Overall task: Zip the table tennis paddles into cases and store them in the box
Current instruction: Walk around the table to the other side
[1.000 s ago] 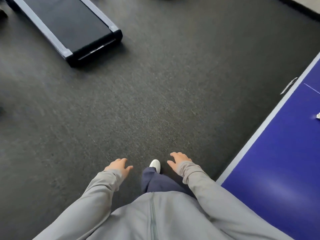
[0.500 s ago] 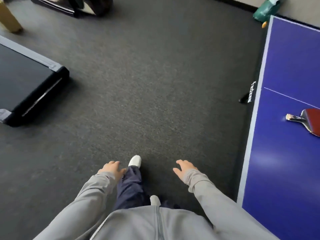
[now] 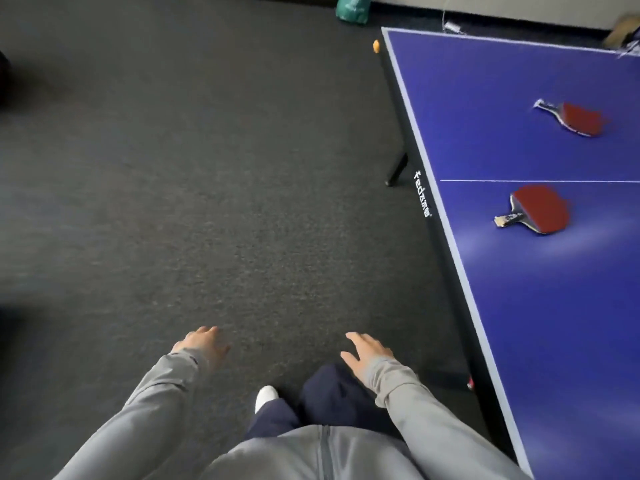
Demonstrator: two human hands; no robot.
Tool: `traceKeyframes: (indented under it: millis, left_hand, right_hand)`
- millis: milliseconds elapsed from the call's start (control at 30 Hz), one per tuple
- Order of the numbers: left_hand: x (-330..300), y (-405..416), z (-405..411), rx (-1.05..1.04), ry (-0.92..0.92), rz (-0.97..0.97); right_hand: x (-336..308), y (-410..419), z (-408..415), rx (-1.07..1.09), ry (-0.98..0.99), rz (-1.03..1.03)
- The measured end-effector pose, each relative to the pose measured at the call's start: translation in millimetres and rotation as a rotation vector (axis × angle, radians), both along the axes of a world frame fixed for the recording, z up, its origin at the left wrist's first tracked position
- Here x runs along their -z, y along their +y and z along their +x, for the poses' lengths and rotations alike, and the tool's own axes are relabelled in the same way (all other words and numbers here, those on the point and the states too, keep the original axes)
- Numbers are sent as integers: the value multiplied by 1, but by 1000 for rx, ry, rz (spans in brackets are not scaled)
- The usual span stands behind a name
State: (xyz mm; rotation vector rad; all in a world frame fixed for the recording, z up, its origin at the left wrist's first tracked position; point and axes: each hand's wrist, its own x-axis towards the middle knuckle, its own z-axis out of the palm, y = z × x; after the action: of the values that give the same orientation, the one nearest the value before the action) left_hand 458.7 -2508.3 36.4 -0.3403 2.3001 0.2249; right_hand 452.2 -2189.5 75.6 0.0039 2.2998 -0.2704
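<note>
Two red table tennis paddles lie on the blue table [image 3: 519,306] at the right. The nearer paddle [image 3: 540,209] sits just this side of the white centre line, handle pointing left. Beyond that line lies the farther paddle [image 3: 578,118]. My left hand [image 3: 204,344] and my right hand [image 3: 367,351] hang low in front of me over the dark carpet, fingers relaxed and holding nothing. Both hands are well short of the paddles. No case or box is in view.
The table's black edge and a folding leg [image 3: 396,169] stand to my right. An orange ball [image 3: 376,46] lies by the table's far corner, and a green bag [image 3: 352,8] sits against the wall. Dark carpet [image 3: 207,168] spreads to the left.
The view has swung right while I step: the treadmill has left the frame, and more of the blue table, with both paddles, has come into sight. My hands stay empty.
</note>
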Motion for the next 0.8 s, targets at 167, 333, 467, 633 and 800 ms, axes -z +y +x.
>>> traceKeyframes:
  millis: [167, 333, 467, 633, 800]
  left_hand:
    - [-1, 21, -95, 102, -10, 37]
    - [-3, 57, -183, 200, -10, 42]
    - [-10, 90, -251, 270, -3, 7]
    - [-23, 144, -331, 364, 44, 31]
    - [-38, 207, -414, 519, 110, 95]
  right_hand:
    - [5, 11, -54, 130, -17, 8]
    - [11, 40, -131, 212, 5, 5]
    - [6, 71, -185, 310, 37, -13]
    - [-6, 109, -241, 441, 97, -37]
    - [-14, 140, -293, 594, 187, -52]
